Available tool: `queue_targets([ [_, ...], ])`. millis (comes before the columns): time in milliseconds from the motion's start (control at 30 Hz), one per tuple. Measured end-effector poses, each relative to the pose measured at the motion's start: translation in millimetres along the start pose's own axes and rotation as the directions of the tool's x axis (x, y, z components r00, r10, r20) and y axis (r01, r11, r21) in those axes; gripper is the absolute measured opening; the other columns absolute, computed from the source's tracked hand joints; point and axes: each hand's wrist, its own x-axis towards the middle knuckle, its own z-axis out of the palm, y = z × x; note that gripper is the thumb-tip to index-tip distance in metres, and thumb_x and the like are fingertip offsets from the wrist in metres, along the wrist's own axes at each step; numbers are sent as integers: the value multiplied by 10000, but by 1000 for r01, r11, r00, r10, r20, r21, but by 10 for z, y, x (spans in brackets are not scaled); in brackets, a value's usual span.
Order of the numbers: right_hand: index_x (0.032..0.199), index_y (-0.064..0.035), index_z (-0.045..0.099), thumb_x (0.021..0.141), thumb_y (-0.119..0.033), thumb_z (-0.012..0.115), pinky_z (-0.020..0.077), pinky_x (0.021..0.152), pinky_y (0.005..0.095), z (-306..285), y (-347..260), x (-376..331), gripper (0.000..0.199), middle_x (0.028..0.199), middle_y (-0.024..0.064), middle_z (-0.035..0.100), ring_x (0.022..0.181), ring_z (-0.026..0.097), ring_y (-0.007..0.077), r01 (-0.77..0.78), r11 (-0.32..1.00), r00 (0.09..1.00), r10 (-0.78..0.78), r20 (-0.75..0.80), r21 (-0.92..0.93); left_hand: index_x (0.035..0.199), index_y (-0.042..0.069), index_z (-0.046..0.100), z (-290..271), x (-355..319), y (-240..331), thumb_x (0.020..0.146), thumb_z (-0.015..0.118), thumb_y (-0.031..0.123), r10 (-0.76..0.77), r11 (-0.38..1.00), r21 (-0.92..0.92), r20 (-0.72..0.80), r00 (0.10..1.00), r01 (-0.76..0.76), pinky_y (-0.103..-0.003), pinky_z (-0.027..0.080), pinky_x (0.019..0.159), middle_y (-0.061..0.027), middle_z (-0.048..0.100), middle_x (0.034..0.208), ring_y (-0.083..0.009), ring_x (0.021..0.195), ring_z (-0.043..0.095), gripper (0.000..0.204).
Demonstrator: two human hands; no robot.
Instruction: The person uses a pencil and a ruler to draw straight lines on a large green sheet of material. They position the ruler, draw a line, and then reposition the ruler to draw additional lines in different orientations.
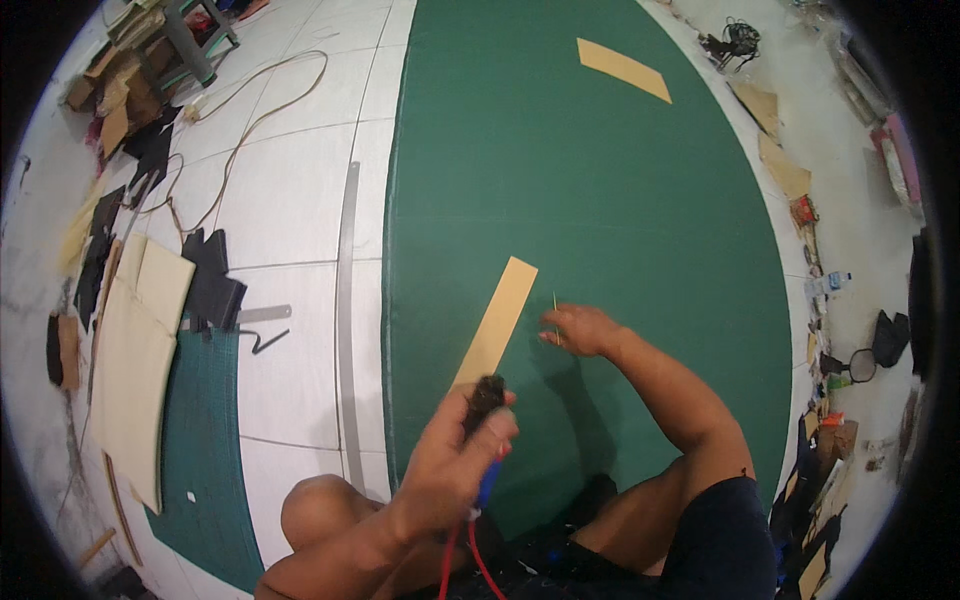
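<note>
Clutching a dark, rough-textured lump (487,393) in left grip (452,450); pinching a thin tan stick (555,299) in right grip (583,329)

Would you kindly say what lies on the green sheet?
On the green sheet, one tan strip lies farther off. A second strip shows nearer; its lower end, behind the left hand, cannot be seen.

White-tiled floor (295,210) spreads wide; a grey stool (193,52) sits upper left.

Place: workshop — white tiled floor (295,205) | tan strip (500,315) over green sheet (600,180) | metal ruler (347,250) — cardboard offcuts (785,165) at edge
</note>
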Motion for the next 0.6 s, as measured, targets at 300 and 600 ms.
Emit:
queue_targets([
  [300, 1162, -82, 650, 1037, -347, 588, 517, 933, 504, 79, 355, -106, 299, 1191, 151, 686, 1140, 637, 376, -7, 989, 997, 17, -70, 145, 1070, 34, 660, 689, -654, -8, 896, 789, 138, 562, 621, 436, 330, 758, -651, -392, 497, 773, -110, 675, 963, -241, 881, 654, 240],
  [600, 1206, -65, 689, 1026, -316, 608, 523, 955, 480, -135, 1326, -765, 319, 1186, 176, 710, 1132, 651, 380, -324, 885, 881, 411, -235, 334, 1018, 83, 699, 1207, -362, 313, 830, 867, 144, 449, 407, 242, 786, 424, -881, -379, 475, 774, -64, 710, 969, -249, 859, 666, 259],
])
